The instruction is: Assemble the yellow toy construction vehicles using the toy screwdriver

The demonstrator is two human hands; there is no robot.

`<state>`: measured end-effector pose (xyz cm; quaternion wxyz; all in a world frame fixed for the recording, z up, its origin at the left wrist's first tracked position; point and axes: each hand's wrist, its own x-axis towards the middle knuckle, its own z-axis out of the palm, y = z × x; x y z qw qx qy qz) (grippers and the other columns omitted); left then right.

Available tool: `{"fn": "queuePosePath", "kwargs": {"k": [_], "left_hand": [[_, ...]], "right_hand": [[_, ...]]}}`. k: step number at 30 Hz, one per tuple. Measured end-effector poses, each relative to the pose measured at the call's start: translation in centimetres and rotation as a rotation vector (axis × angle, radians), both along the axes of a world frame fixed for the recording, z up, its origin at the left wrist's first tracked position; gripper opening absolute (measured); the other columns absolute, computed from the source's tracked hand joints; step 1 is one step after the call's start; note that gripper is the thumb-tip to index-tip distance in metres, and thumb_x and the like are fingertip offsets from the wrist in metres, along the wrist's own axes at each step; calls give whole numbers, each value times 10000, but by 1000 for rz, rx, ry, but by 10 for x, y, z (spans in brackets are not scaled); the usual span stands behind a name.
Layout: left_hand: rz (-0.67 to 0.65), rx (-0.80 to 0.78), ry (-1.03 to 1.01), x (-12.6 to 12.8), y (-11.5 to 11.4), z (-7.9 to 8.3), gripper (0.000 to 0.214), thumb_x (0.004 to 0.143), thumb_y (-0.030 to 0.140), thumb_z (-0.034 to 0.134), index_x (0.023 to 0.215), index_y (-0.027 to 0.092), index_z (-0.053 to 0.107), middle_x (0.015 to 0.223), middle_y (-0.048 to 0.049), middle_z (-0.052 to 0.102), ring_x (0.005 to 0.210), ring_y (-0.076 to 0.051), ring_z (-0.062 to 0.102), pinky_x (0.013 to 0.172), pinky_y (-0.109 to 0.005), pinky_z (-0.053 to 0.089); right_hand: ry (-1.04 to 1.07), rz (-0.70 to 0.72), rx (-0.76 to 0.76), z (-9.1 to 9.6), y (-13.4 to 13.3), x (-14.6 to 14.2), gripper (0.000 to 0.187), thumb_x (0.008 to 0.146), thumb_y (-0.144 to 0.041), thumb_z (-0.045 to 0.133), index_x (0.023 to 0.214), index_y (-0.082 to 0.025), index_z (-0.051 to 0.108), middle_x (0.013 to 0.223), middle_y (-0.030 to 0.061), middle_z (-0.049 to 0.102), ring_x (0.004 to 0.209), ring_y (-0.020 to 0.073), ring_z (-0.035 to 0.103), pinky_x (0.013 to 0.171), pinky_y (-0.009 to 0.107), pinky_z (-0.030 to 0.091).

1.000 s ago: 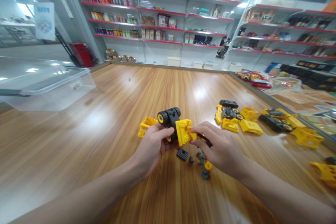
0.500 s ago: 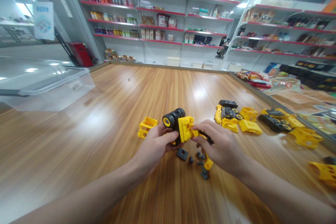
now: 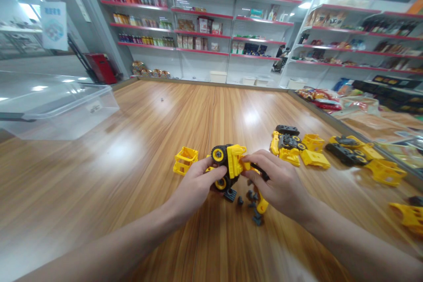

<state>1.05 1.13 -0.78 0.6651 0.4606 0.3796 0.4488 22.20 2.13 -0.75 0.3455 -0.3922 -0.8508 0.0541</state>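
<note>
My left hand [image 3: 198, 183] is closed around a toy truck chassis [image 3: 235, 161] with black tyres, yellow hubs and a yellow block at its right end. Pinched in my right hand [image 3: 277, 179] is a yellow toy arm piece [image 3: 246, 165] that meets the yellow block; a dark part runs back under the fingers, mostly hidden. Just left of the chassis stands a yellow cab frame [image 3: 185, 160]. Below the hands lie a grey ribbed block [image 3: 230, 194], a small dark peg [image 3: 240, 201], several small grey pieces [image 3: 257, 218] and a curved yellow piece [image 3: 262, 205].
More yellow and black toy vehicle parts [image 3: 287, 143] lie to the right, with another group [image 3: 360, 156] beyond and a yellow piece [image 3: 408, 218] at the right edge. A clear plastic bin [image 3: 66, 114] sits at left on the wooden table [image 3: 148, 238]. Stocked shelves [image 3: 201, 15] line the back.
My left hand has turned the chassis, so two yellow-hubbed wheels now face me, and moved it slightly right. My right hand keeps its pinch on the arm piece, almost unmoved.
</note>
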Motion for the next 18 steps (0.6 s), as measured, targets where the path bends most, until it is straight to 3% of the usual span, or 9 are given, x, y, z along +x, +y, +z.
{"fn": "queuePosePath", "kwargs": {"k": [3, 9, 15, 18], "left_hand": [[16, -7, -49, 1, 1, 1, 281, 851, 256, 627, 1092, 144, 716, 1078, -102, 720, 989, -228, 647, 838, -294, 492], [94, -94, -89, 1, 0, 5, 320, 805, 277, 644, 1058, 92, 707, 935, -135, 731, 770, -232, 669, 553, -266, 486], [212, -125, -65, 1, 2, 5, 278, 824, 302, 588, 957, 66, 648, 812, -130, 689, 617, -203, 622, 502, -314, 516], [222, -150, -85, 1, 2, 5, 244, 839, 295, 560, 928, 77, 622, 789, -118, 677, 553, -186, 599, 498, -340, 526]], "right_hand": [[11, 22, 4, 0, 0, 0, 193, 931, -193, 575, 1123, -213, 589, 1013, 60, 652, 905, 195, 628, 775, 332, 508], [22, 59, 9, 3, -1, -1, 179, 934, -186, 562, 1111, -196, 589, 971, 58, 658, 875, 188, 637, 742, 319, 507], [101, -82, 96, 9, -3, -3, 123, 916, -183, 581, 1034, -190, 617, 935, 70, 677, 852, 197, 645, 746, 327, 511], [97, 5, 68, 9, -4, -4, 135, 919, -181, 571, 1046, -196, 615, 923, 65, 674, 836, 190, 644, 718, 312, 511]]}}
